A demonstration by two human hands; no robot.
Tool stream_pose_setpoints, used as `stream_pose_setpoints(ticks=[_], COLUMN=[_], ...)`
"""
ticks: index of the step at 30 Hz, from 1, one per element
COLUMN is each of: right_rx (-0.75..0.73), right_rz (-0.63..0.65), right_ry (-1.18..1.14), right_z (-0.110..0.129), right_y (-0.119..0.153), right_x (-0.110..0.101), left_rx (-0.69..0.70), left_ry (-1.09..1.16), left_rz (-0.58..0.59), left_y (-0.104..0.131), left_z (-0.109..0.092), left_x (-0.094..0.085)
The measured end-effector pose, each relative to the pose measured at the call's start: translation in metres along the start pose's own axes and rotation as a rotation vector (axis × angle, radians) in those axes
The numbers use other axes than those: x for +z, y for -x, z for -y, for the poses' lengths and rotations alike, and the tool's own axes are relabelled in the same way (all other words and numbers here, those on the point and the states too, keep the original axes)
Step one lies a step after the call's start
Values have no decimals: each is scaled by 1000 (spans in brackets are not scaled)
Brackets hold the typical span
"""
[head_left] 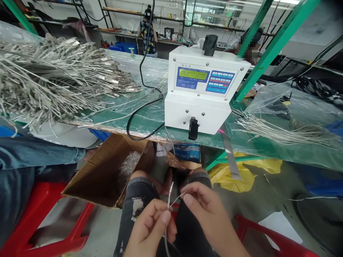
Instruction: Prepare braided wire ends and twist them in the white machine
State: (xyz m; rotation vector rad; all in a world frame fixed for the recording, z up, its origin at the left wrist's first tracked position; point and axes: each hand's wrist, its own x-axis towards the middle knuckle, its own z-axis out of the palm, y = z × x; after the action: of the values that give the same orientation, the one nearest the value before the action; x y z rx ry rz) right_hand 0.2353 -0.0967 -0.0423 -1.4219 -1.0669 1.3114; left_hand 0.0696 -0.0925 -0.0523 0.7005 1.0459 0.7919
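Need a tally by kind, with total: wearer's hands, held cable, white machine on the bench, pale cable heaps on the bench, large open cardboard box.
Left hand and right hand: 2
Held cable: 1
White machine: 1
Large left heap and smaller right heap of pale cable: 2
Large open cardboard box: 1
Total: 7

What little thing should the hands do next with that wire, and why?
Perhaps the right hand should gently draw the thin strand farther aside: it seems pinched there already, splayed from the cable's shiny end, while the left hand holds the cable.
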Motion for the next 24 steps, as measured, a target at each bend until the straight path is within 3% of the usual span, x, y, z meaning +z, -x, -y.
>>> stream_pose_setpoints(ticks=[10, 16, 21, 24], right_rx=[-33, -6, -1, -4], right_rz=[-2, -70, 305, 335], right_ry=[110, 6, 28, 31], right_z=[11, -3, -37, -50], right_y=[-4, 2, 20, 30], right_x=[-6, -5, 6, 16], left_rx=[-47, -21, 15, -17], left_ry=[-7, -13, 12, 24], left_rz=[34, 21, -54, -91], left_y=[2, 0, -5, -8], left_z=[0, 0, -1, 1], left_x=[5, 4, 1, -2])
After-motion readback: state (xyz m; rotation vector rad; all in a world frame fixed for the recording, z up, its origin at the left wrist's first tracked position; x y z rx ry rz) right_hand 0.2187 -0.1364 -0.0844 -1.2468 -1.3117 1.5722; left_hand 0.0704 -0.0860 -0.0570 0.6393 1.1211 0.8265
